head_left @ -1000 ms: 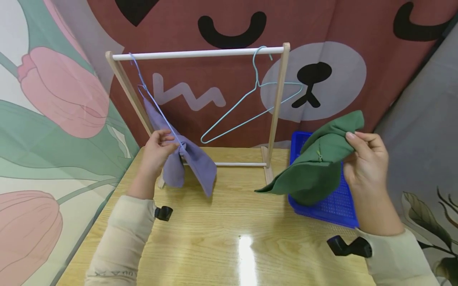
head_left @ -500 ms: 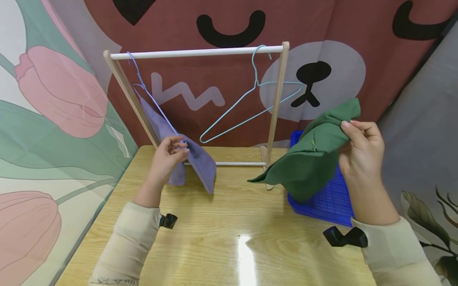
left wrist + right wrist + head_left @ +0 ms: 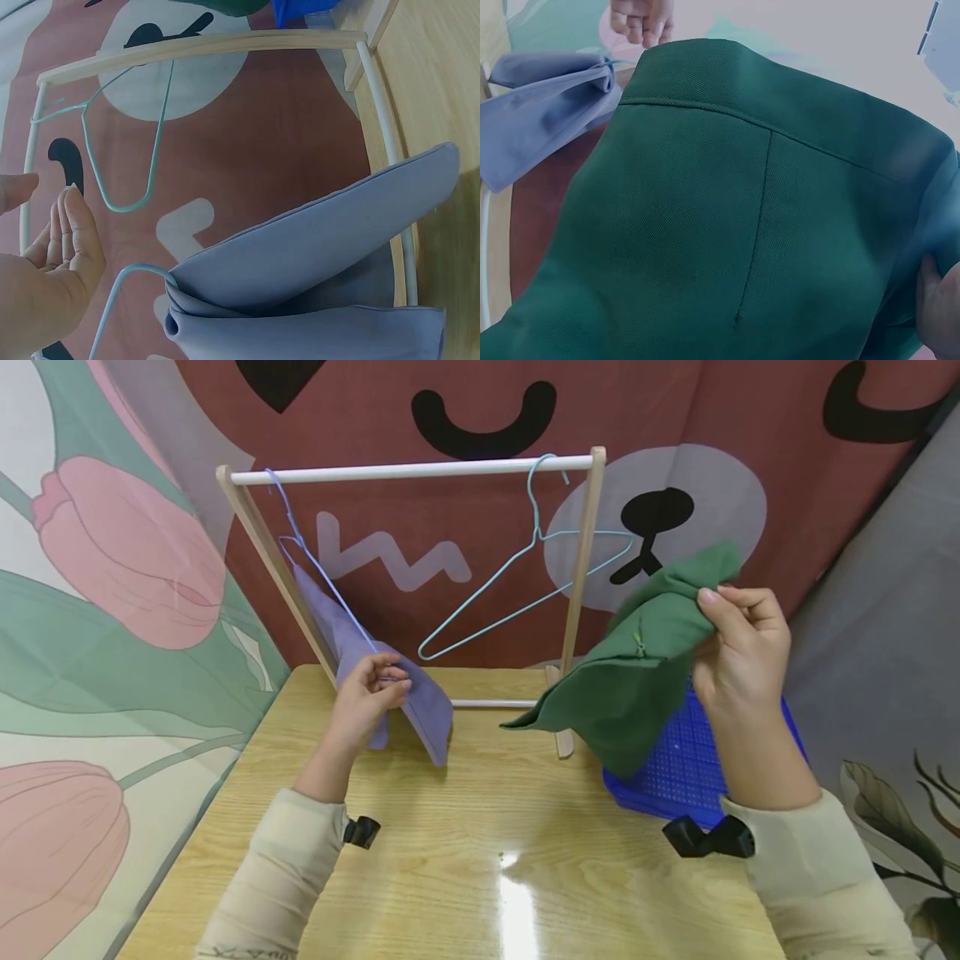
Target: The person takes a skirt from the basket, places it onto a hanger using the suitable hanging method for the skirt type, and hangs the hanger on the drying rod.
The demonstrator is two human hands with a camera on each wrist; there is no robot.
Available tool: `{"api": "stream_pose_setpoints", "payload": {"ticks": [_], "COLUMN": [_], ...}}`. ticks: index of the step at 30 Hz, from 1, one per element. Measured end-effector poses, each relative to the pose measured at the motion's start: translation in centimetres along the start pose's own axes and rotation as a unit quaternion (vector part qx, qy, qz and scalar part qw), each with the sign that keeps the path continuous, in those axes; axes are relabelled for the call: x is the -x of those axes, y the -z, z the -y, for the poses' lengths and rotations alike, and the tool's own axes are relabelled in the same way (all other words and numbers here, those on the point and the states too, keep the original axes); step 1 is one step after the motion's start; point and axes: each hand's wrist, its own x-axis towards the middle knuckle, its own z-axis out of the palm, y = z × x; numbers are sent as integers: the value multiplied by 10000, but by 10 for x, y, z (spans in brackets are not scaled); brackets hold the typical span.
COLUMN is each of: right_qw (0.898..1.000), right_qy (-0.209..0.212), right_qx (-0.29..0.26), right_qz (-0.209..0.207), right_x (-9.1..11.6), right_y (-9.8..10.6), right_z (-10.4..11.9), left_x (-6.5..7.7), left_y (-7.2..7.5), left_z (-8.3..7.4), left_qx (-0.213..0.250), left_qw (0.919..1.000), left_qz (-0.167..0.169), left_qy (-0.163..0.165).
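Observation:
In the head view, my right hand (image 3: 746, 652) pinches a green skirt (image 3: 637, 693) by its upper edge, holding it up in the air. A waistband seam and a dart show on the skirt (image 3: 690, 210) in the right wrist view. My left hand (image 3: 367, 697) hovers in front of a purple garment (image 3: 427, 697) folded over a purple hanger (image 3: 337, 593). From the left wrist view, its thumb and fingers are apart, with nothing between them. A light blue hanger (image 3: 536, 518) without clothing hangs at the rack's right end.
A small rack with a white top bar (image 3: 420, 470) and wooden posts (image 3: 581, 568) stands on the wooden table (image 3: 442, 843). Partly behind the skirt, a blue basket (image 3: 693, 760) sits at the right. Printed cloth (image 3: 360, 410) hangs behind.
My right hand has moved up and left with the green skirt, uncovering more of the basket. My left hand has come off the purple hanger's lower end and shifted right.

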Motion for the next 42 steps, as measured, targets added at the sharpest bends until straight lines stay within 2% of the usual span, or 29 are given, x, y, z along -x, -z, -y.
{"api": "stream_pose_setpoints", "payload": {"ticks": [12, 24, 32, 42], "right_qw": [9997, 9996, 9996, 9996], "right_qy": [-35, 37, 126, 141], "right_qx": [-118, -183, -196, -83], "right_qz": [195, 216, 179, 241], "right_x": [-4, -12, -18, -14], "right_y": [-18, -38, -47, -46], "right_z": [-9, -15, -15, -21], "left_x": [0, 1, 1, 3], "left_y": [-2, -11, -12, -22], "left_z": [6, 12, 13, 20], "left_qx": [95, 340, 418, 742], "left_qw": [9998, 9990, 9983, 9945], "left_qz": [106, 224, 311, 573], "left_qy": [145, 195, 253, 471]}}
